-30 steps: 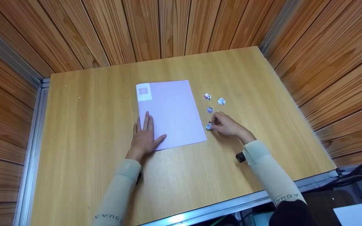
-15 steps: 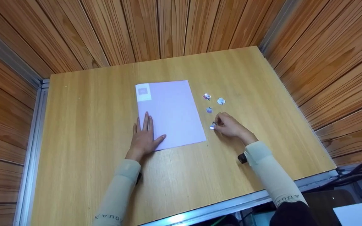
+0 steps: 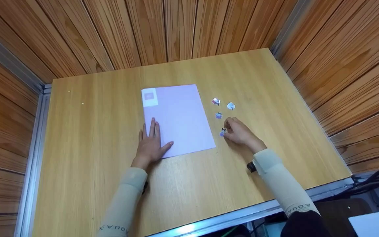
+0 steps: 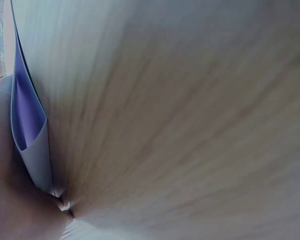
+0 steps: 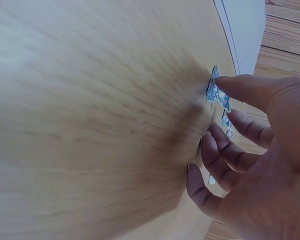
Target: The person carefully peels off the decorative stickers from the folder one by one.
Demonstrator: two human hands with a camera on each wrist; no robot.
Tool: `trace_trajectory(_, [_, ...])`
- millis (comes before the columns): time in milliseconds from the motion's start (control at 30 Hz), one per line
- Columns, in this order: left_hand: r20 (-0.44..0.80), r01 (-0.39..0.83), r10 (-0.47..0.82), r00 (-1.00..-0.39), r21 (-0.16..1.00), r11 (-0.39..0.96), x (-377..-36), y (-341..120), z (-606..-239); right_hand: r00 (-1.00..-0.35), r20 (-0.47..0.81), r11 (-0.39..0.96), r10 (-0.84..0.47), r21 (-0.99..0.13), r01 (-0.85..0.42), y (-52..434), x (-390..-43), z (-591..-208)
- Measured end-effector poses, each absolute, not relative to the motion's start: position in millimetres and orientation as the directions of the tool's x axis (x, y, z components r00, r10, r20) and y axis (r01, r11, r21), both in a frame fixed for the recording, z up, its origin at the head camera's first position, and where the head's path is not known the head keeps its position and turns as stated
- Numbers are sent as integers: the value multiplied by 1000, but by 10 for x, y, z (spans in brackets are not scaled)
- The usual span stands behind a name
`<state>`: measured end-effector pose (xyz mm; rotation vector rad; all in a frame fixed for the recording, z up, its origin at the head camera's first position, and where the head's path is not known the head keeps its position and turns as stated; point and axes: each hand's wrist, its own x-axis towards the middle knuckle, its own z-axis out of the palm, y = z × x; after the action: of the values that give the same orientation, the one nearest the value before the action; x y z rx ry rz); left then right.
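Cutout (image 5: 213,94), probably light and easily creased, is suiting the edge pinch the right hand (image 3: 240,132) is giving it beside the lilac folder (image 3: 186,115), where the spread left hand (image 3: 150,148) is resting.

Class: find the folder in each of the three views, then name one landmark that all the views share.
Head: the folder lies near the middle, the left hand on its lower left part.
Left wrist: at the left edge, its purple inside showing between parted layers.
Right wrist: a pale strip at the top, right of centre, above the right hand.
Shared landmark: the table.
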<state>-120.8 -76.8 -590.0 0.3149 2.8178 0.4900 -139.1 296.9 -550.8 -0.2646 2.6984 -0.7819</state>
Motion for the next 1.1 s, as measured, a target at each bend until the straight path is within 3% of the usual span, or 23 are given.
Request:
trace_trajectory(267, [-196, 172, 256, -947, 367, 914, -1196, -759, -5897, -932, -254, 858, -259, -503, -101, 2962, -1380, -5483])
trace_trajectory(600, [-174, 182, 263, -949, 377, 908, -1189, -766, -5865, -945, -152, 861, -289, -473, -188, 2786, -1392, -5440])
trace_trajectory(1100, [-174, 180, 263, -949, 386, 905, -1180, -771, -5860, -920, -189, 888, -344, -385, -253, 2484, -1516, -5494])
